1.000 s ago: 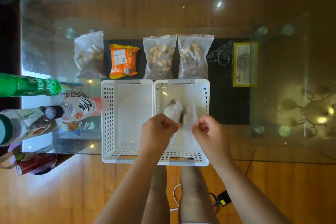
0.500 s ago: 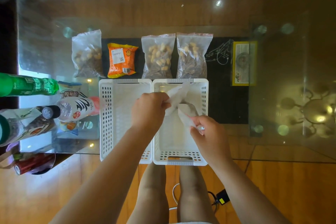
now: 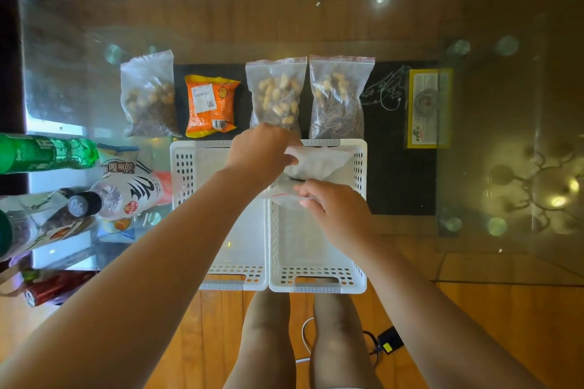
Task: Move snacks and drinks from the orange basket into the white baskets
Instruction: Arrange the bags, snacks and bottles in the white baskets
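Two white perforated plastic baskets sit side by side on the clear glass bench, the left white basket and the right white basket, each a long rectangle with rows of round holes in its walls and a grey handle slot at the near end, their long axes running away from the person. Over the far end of the right basket both hands hold a crinkled, translucent white plastic bag, soft and shapeless, stretched roughly crosswise to the basket; what is inside it cannot be made out. The left hand has its fingers curled and pinches the bag's far left edge, while the right hand pinches the bag's near edge between thumb and fingertips. Beyond the baskets four packets lie flat in a row, long axes pointing away: a clear zip bag of brown and pale nuts, a glossy orange foil snack packet, a clear zip bag of pale peanuts and a clear red-sealed zip bag of dark seeds. At the left edge, a green plastic bottle and a white-labelled clear bottle with a dark cap lie on their sides, pointing across the view
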`<control>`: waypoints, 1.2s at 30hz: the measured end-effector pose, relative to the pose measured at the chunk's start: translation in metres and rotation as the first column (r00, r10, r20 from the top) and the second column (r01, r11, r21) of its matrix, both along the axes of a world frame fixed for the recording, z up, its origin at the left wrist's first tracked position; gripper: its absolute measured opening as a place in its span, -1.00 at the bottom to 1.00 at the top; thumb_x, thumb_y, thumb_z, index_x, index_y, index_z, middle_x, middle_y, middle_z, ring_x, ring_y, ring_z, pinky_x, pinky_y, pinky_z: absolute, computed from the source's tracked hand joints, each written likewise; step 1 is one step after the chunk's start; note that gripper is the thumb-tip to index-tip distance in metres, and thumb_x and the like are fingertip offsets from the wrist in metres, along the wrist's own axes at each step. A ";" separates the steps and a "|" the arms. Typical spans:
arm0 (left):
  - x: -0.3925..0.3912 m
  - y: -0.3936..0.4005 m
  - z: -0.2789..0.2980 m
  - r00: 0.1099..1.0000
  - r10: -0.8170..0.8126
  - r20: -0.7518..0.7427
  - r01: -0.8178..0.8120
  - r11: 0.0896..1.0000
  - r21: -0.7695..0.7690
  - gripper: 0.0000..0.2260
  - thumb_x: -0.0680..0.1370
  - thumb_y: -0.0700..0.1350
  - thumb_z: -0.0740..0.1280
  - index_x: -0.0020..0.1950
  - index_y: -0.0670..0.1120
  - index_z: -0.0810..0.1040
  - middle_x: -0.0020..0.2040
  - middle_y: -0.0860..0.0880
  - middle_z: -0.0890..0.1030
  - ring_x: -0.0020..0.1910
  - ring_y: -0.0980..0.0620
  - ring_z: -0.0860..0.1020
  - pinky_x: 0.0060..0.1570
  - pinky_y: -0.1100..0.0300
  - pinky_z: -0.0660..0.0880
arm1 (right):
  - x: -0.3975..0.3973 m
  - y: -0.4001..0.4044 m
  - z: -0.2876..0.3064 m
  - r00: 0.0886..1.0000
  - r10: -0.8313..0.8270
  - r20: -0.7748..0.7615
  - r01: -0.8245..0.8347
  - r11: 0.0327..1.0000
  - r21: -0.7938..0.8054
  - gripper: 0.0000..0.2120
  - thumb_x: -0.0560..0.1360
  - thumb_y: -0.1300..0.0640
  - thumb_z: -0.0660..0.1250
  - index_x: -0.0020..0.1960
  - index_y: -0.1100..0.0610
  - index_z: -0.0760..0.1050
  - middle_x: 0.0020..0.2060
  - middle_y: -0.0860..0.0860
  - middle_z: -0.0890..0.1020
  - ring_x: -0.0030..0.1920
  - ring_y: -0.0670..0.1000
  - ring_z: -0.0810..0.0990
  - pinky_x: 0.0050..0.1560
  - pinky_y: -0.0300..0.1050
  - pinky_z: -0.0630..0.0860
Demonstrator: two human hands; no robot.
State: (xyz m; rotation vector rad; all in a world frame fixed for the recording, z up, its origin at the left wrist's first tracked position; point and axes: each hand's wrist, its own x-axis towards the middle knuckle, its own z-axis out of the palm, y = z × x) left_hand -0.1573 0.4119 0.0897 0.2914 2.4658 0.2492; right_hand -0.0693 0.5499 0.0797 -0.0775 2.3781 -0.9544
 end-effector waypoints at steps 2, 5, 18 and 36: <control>-0.001 -0.003 0.000 0.999 0.041 -0.006 -0.041 0.998 0.046 -0.78 0.55 -0.03 0.30 0.18 0.06 0.60 0.14 -0.01 0.64 0.06 -0.05 0.60 -0.02 0.07 0.55 | -0.006 0.000 -0.006 0.999 -0.017 0.032 0.018 0.999 -0.030 -0.82 0.56 0.12 0.19 0.07 0.12 0.53 -0.05 0.01 0.66 -0.04 0.01 0.59 -0.13 -0.20 0.39; -0.003 -0.006 0.000 0.998 0.063 -0.020 -0.062 0.995 0.080 -0.80 0.54 -0.02 0.30 0.12 0.05 0.64 0.10 0.01 0.66 0.03 -0.03 0.61 -0.06 0.10 0.55 | -0.010 -0.001 -0.012 0.999 -0.028 0.033 0.029 0.998 -0.054 -0.81 0.56 0.10 0.20 0.10 0.09 0.54 -0.05 0.00 0.67 -0.03 0.00 0.60 -0.08 -0.20 0.41; -0.019 -0.023 -0.009 0.959 0.220 0.177 -0.270 0.896 0.352 -0.77 0.51 0.02 0.33 0.14 0.04 0.61 0.09 0.07 0.66 0.04 0.14 0.59 0.04 0.25 0.48 | -0.031 0.019 -0.005 0.965 -0.250 0.076 0.261 0.927 -0.268 -0.87 0.47 0.19 0.34 -0.01 0.06 0.60 -0.13 -0.19 0.63 -0.06 -0.16 0.61 -0.02 -0.33 0.51; -0.127 -0.022 -0.095 1.000 0.020 -0.017 -0.022 0.996 -0.087 -0.41 0.52 -0.36 0.23 0.49 -0.04 0.16 0.46 -0.10 0.29 0.44 -0.15 0.25 0.35 -0.10 0.25 | -0.197 0.036 -0.095 0.988 0.012 -0.157 0.040 0.944 0.327 -0.56 0.53 0.20 0.24 0.39 0.11 0.29 0.31 0.10 0.48 0.39 0.14 0.34 0.47 0.13 -0.04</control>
